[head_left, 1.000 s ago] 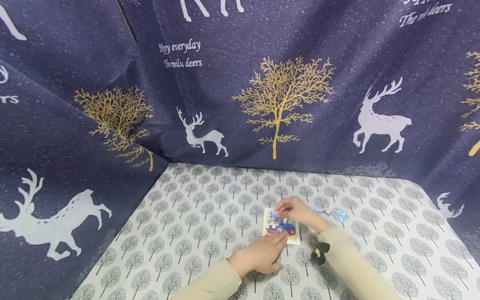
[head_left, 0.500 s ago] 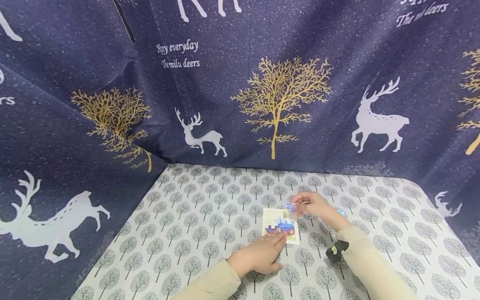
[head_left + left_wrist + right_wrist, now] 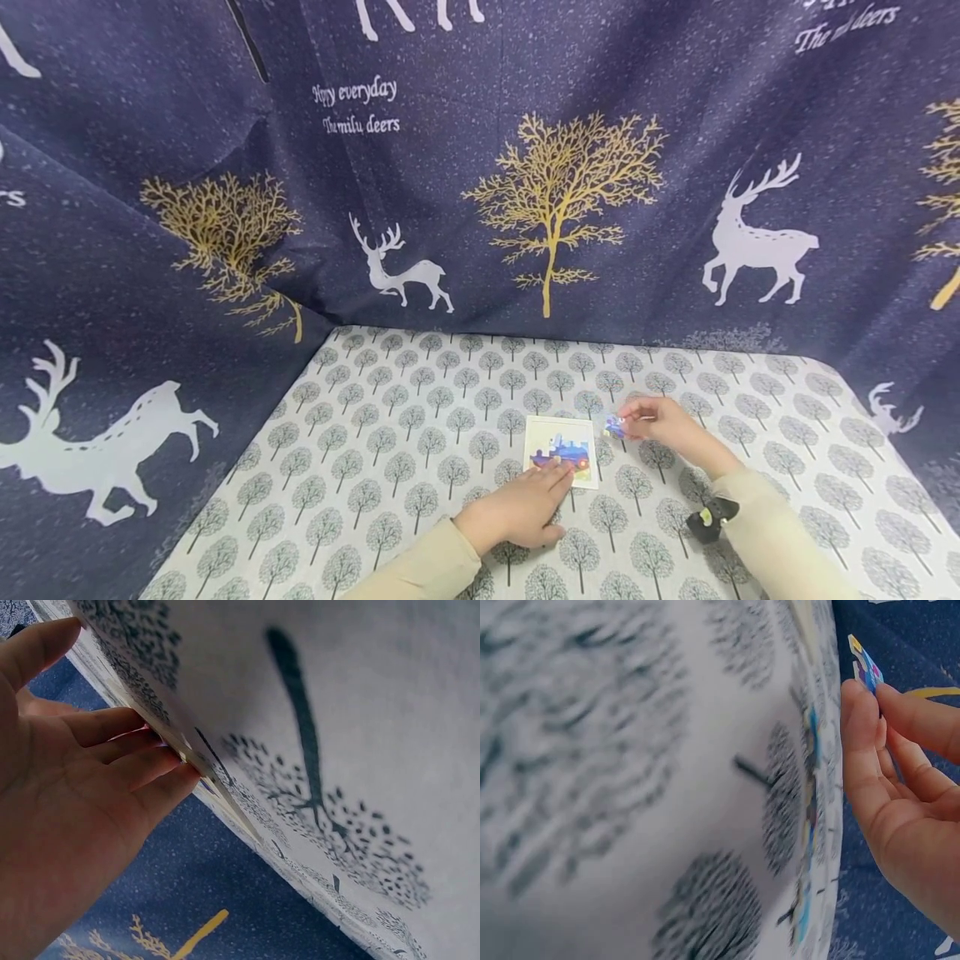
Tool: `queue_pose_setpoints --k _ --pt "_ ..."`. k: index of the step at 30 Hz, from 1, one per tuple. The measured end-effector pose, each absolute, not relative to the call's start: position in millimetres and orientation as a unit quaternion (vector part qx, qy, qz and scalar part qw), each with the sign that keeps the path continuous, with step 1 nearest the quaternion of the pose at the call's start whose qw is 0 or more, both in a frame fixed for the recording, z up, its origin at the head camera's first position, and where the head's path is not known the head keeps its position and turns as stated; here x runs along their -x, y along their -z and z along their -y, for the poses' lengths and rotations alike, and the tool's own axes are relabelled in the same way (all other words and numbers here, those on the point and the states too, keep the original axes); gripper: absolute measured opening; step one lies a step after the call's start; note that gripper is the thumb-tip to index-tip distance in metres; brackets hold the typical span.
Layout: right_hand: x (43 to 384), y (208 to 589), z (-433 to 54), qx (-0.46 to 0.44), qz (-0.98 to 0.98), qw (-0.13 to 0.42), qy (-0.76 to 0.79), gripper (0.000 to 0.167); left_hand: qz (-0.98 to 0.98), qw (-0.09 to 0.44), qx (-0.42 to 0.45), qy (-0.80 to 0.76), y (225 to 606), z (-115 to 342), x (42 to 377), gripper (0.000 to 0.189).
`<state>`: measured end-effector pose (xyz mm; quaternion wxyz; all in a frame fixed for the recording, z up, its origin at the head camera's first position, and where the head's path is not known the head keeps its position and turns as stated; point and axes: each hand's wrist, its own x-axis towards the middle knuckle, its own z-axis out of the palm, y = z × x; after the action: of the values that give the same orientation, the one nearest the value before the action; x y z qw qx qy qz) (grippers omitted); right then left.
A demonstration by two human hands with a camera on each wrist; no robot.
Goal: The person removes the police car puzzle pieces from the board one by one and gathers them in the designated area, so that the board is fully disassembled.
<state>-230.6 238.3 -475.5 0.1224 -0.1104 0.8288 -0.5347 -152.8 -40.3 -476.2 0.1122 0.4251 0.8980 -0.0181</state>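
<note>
Our right grip pinches a puzzle piece just beside the puzzle board; our left grip, fingers straight, presses the board's near edge on the counter.

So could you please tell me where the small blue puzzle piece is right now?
In the head view, the small blue puzzle piece is pinched in the right hand, just right of the cream square puzzle board on the tree-patterned tablecloth.

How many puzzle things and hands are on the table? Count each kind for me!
Puzzle boards: 1, the puzzle board under the left hand's fingertips.
Loose puzzle pieces: 1, the puzzle piece pinched in the right hand.
Hands: 2, the left hand and the right hand.
Total: 4
</note>
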Motion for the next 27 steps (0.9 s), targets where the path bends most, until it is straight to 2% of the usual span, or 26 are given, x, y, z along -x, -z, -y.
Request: queue_pose_setpoints --k 13,27 --pt "220 491 -257 0.113 -0.815 0.169 0.543 0.031 -0.9 0.114 -0.42 0.027 476 39 153 0.074" --pt "216 487 -251 0.107 -0.84 0.146 0.512 0.023 -0.902 0.119 -0.415 0.022 476 40 152 0.076"
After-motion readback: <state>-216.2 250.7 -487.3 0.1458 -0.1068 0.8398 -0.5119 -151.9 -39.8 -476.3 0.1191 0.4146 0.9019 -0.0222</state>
